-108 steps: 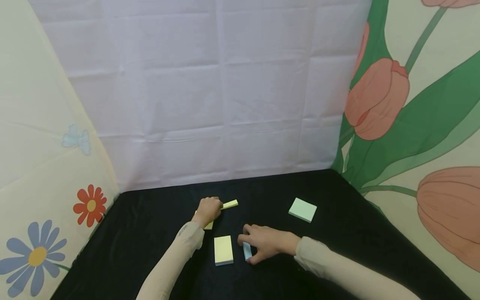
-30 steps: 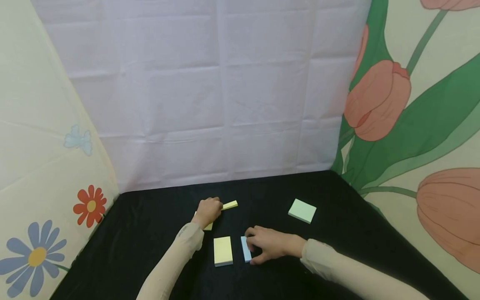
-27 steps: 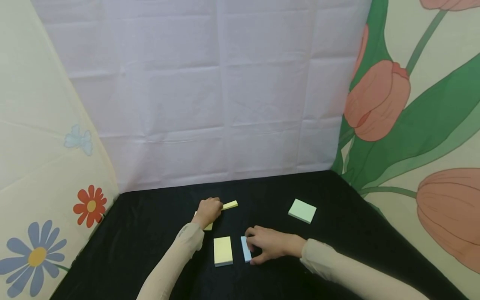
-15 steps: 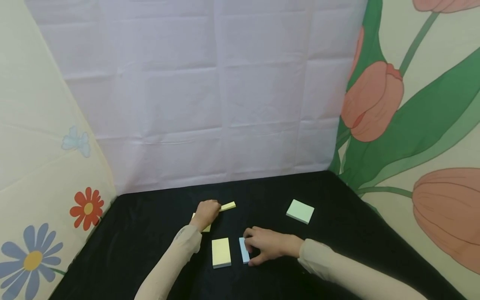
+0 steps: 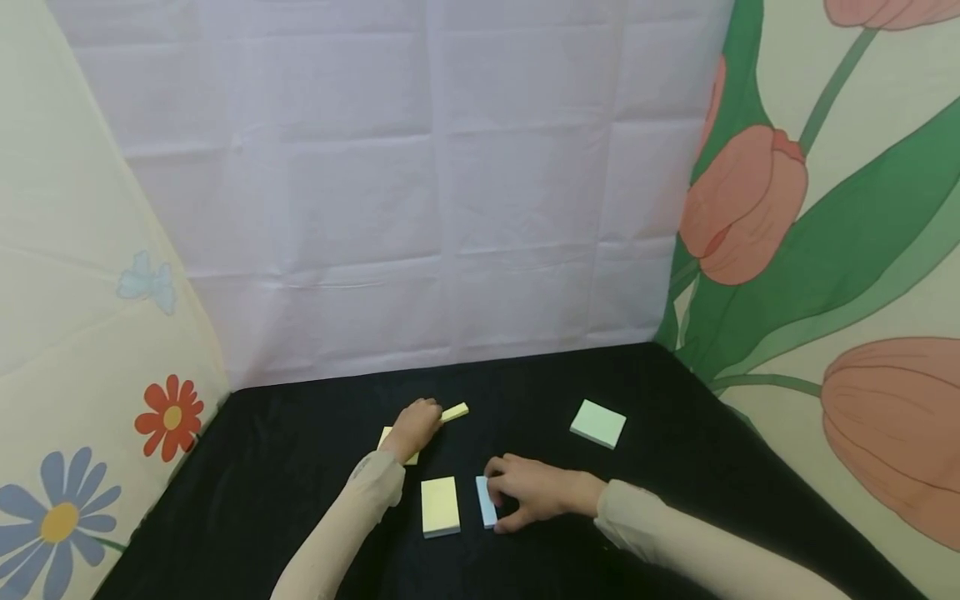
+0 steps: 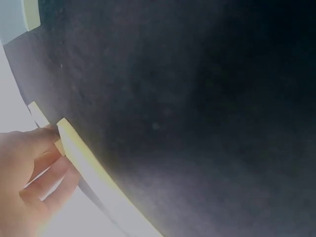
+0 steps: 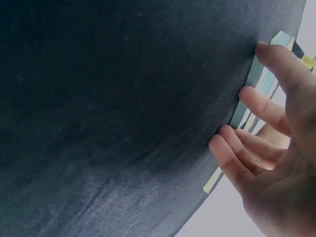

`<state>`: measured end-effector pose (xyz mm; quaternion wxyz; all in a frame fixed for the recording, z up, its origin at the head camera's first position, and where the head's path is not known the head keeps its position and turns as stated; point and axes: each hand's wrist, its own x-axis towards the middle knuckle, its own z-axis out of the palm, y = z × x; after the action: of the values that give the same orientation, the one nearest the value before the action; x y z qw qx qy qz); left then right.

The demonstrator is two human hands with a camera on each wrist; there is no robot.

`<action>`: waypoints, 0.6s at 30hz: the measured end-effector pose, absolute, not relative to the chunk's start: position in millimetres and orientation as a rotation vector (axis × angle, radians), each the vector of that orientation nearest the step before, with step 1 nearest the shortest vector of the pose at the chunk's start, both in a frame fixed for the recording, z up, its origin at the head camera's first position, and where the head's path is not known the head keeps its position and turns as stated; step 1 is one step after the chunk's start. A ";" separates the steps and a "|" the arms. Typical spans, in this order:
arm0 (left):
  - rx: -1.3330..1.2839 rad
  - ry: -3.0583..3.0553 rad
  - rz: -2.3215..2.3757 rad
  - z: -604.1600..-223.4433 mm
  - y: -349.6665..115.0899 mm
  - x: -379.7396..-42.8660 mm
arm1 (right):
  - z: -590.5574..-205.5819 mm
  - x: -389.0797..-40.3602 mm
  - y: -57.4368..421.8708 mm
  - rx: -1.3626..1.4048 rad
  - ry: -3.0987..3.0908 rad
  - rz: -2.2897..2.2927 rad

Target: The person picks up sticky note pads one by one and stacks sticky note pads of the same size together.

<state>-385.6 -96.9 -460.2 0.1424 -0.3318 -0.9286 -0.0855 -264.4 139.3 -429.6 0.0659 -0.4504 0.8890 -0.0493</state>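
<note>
In the head view my left hand (image 5: 415, 427) covers one end of a narrow yellow sticky-note strip pad (image 5: 455, 412), its thumb and fingers around that end. A wider yellow sticky-note pad (image 5: 386, 435) lies partly hidden under the hand; its edge (image 6: 106, 182) runs along the fingertips in the left wrist view. My right hand (image 5: 538, 487) rests beside a narrow blue sticky-note pad (image 5: 483, 503). Its fingers are loosely bent, fingertips and thumb tip along the blue pad's right side, a teal-looking edge (image 7: 255, 73) in the right wrist view.
A yellow pad (image 5: 439, 503) with a bluish layer beneath lies just left of the narrow blue one. Farther back on the right is a pale green sticky-note pad (image 5: 598, 423). All lie on a black cloth (image 5: 300, 467) before a white curtain (image 5: 360, 183).
Over the earlier frames the right hand shifts slightly right relative to the blue pad, showing more of it, then stays put. The left hand barely moves. The head view drifts slightly.
</note>
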 end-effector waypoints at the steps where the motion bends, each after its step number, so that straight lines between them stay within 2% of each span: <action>1: -0.964 -2.671 -0.240 -460.3 -96.5 -385.9 | -429.6 -264.5 139.3 -1.363 2.682 -0.148; 18: -1.042 -2.566 -0.214 -460.1 -98.2 -386.1 | -429.2 -263.9 139.3 -1.337 2.680 -0.155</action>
<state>-386.1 -98.2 -460.1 0.1808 -0.3690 -0.9085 -0.0757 -263.9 139.3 -429.2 0.0711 -0.4448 0.8913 -0.0517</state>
